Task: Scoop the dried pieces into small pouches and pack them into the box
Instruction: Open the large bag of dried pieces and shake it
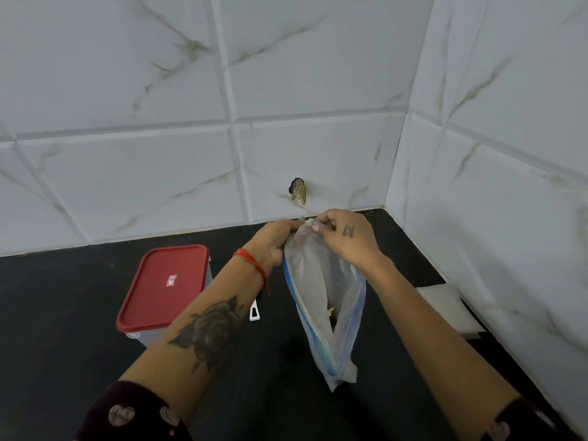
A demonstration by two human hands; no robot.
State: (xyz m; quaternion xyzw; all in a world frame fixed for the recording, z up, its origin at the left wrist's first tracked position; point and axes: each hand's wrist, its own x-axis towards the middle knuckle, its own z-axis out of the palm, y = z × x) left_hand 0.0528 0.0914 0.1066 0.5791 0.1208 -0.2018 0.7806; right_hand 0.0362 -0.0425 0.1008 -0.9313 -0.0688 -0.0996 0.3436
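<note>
Marble-look white tiles (159, 90) cover the wall in front of me and the one on my right, and they meet in the corner just past where I'm working. Under that is the black table (63, 313), which takes up the whole lower half of what I see.

Next biggest thing is the box (165, 288), sitting on the table to the left of my left forearm. It's clear plastic with a red lid, and the lid is on, so I can't see what's in it. Over by the right wall there's a flat white pad-looking thing (445, 308) lying on the table, can't really tell what it is.

Then the pouch (321, 300), a see-through zip bag with blue strips along its edges. It's up off the table between my arms, hanging from its far end with its open mouth towards me. A few dried pieces (331, 315) show through the plastic partway down, yellowish and dark, pretty hard to make out.

My left hand (275, 240) has its fingers curled onto the far end of the pouch, and my right hand (345, 235) is pinching the same end from the other side, so both are grasping it.

Smallest bit: a little white plastic handle (254, 311) pokes out from under my left wrist, lying on the table between box and pouch.
</note>
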